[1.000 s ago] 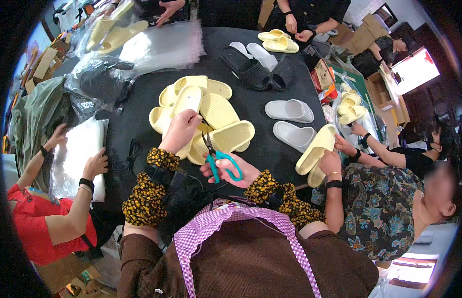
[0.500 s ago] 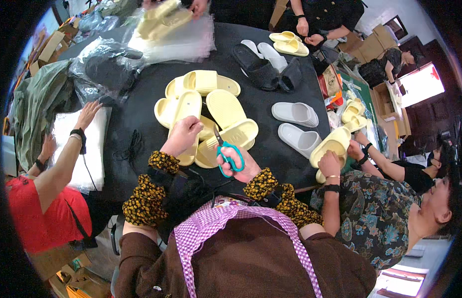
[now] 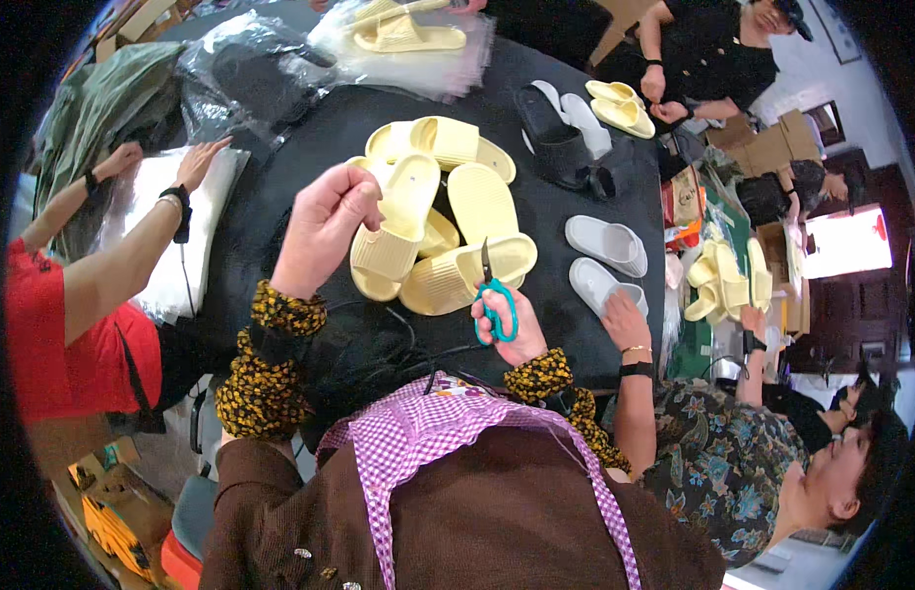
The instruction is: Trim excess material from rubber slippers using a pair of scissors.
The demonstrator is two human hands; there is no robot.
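Observation:
My left hand [image 3: 325, 226] is raised beside the pile of yellow slippers, its fingers curled tight. Anything pinched in them is too small to make out. In my right hand [image 3: 517, 334] are scissors with teal handles [image 3: 499, 313], their dark blades pointing away from me. The blades lie over the front of a yellow slipper [image 3: 443, 280]. Another yellow slipper [image 3: 413, 197] rests on the pile's left side, partly behind my left hand. A third yellow slipper [image 3: 482, 202] leans at the right, and further yellow slippers [image 3: 448, 141] lie behind.
Grey slippers [image 3: 605, 246] lie at the right, one under a co-worker's hand [image 3: 627, 320]. Black slippers [image 3: 559, 147] sit farther back. At the left, a red-sleeved person's hands rest on clear plastic bags [image 3: 172, 236]. A bagged yellow slipper [image 3: 410, 34] is at the far edge.
My left hand has risen away from the slippers, toward the left. My right hand keeps the scissors. The right-hand co-worker's hand has gone from yellow slippers to a grey one. The view has shifted.

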